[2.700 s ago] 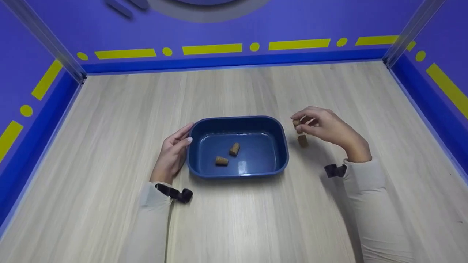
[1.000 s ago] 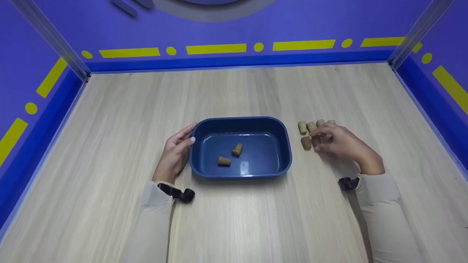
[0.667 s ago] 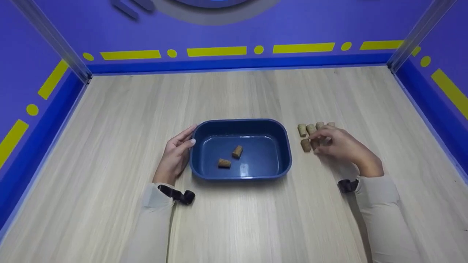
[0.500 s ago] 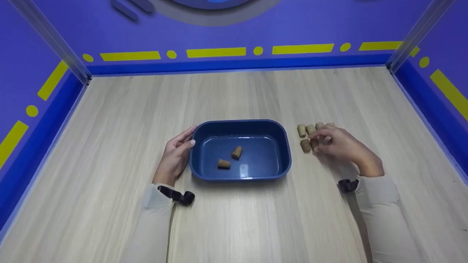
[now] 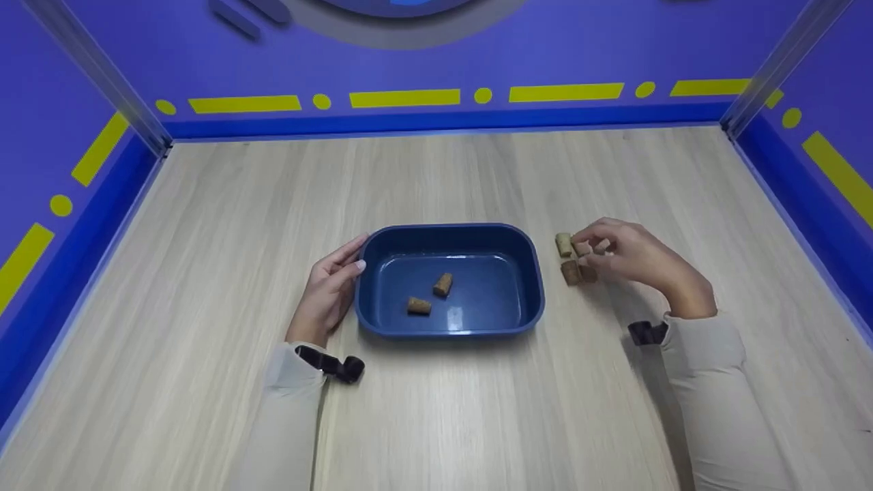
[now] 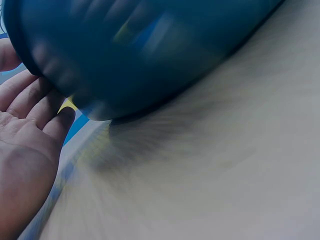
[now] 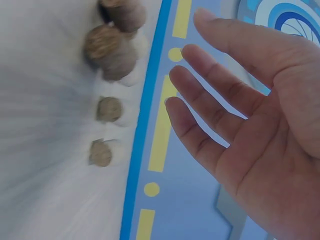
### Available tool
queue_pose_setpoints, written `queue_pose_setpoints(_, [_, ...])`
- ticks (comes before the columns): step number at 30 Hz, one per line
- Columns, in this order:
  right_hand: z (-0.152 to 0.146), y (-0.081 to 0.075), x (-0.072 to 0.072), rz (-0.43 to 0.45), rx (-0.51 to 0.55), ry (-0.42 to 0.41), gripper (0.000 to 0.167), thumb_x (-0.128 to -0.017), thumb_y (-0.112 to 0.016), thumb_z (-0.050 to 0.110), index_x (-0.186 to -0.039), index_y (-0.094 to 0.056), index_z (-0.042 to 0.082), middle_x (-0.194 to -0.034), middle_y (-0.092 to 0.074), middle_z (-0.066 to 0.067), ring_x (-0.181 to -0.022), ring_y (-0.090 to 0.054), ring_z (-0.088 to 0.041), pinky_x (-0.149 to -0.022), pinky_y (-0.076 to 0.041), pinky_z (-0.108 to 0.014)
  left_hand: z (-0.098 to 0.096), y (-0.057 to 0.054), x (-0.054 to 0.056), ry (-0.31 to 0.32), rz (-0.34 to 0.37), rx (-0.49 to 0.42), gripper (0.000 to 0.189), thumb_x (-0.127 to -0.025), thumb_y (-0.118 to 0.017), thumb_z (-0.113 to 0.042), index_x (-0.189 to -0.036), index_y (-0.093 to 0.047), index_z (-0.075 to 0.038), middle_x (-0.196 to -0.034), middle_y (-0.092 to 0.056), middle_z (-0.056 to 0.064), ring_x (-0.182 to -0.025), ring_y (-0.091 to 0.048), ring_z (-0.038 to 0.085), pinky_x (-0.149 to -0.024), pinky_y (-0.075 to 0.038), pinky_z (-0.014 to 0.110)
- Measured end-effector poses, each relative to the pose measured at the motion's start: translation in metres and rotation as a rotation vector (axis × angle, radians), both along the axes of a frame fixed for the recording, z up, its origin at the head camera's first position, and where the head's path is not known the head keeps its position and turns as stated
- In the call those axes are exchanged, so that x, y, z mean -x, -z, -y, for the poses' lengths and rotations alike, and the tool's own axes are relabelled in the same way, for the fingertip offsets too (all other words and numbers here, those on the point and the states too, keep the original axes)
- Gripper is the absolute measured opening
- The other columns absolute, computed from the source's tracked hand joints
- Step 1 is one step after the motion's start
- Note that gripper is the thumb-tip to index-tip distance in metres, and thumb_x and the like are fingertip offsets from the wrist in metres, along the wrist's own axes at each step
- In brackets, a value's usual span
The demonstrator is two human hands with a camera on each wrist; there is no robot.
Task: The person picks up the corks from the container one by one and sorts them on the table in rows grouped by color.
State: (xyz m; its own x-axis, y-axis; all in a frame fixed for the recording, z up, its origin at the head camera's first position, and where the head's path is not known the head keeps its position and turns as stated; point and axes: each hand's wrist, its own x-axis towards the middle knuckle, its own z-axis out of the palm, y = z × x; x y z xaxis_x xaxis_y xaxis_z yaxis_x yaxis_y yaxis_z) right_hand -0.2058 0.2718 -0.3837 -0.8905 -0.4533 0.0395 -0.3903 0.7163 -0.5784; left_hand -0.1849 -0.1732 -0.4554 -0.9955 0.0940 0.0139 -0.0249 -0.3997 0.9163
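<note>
In the head view, a blue rectangular container (image 5: 450, 334) sits mid-table, with two brown corks (image 5: 443, 284) lying loose inside. My left hand (image 5: 326, 290) holds its left side, thumb at the rim and fingers against the outer wall. To the right of the container, my right hand (image 5: 634, 256) hovers over a group of corks. A pale cork (image 5: 563, 245) and a brown cork (image 5: 570, 273) show at the group's left. The hand covers part of the group. In the right wrist view its fingers (image 7: 192, 95) are spread and hold nothing, apart from the corks (image 7: 110, 109).
The wooden tabletop (image 5: 436, 409) is bounded by a blue-purple back wall (image 5: 409, 68) with yellow marks, and by side walls. Both wrists wear black camera straps (image 5: 331, 363).
My right hand first held a cork beside the container, then moved right to the cork group. It has now lifted off a brown cork, left beside another. My left hand stays put.
</note>
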Motion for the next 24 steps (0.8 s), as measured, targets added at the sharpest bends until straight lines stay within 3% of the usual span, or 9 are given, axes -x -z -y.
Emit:
queue_pose_setpoints(11, [0.02, -0.025, 0.008, 0.045, 0.002, -0.037, 0.028, -0.089, -0.06, 0.003, -0.117, -0.066, 0.002, -0.113, -0.067, -0.016, -0.1, -0.062, -0.028, -0.088, -0.05, -0.05, -0.001, 0.0, 0.001, -0.005, 0.003, -0.009, 0.053, -0.088, -0.047, 0.013, -0.14, -0.036, 0.015, -0.144, -0.045, 0.022, -0.123, -0.054, 0.008, -0.1, -0.045, 0.019])
queue_pose_setpoints(19, [0.041, -0.037, 0.013, 0.082, -0.048, -0.051, 0.029, -0.09, -0.063, 0.01, -0.119, -0.066, 0.007, -0.11, -0.068, -0.012, -0.096, -0.064, -0.025, -0.074, -0.054, -0.033, 0.0, 0.001, 0.001, 0.011, 0.006, -0.011, 0.054, -0.088, -0.047, 0.013, -0.141, -0.035, 0.014, -0.146, -0.042, 0.023, -0.123, -0.053, 0.007, -0.101, -0.044, 0.019])
queue_pose_setpoints(24, [0.055, -0.043, 0.017, 0.064, -0.064, -0.088, 0.029, -0.09, -0.064, 0.008, -0.118, -0.066, 0.007, -0.113, -0.068, -0.012, -0.101, -0.063, -0.027, -0.078, -0.055, -0.038, 0.0, -0.001, 0.0, 0.012, 0.016, -0.003, 0.055, -0.088, -0.047, 0.013, -0.141, -0.035, 0.013, -0.148, -0.038, 0.025, -0.127, -0.051, 0.009, -0.102, -0.043, 0.019])
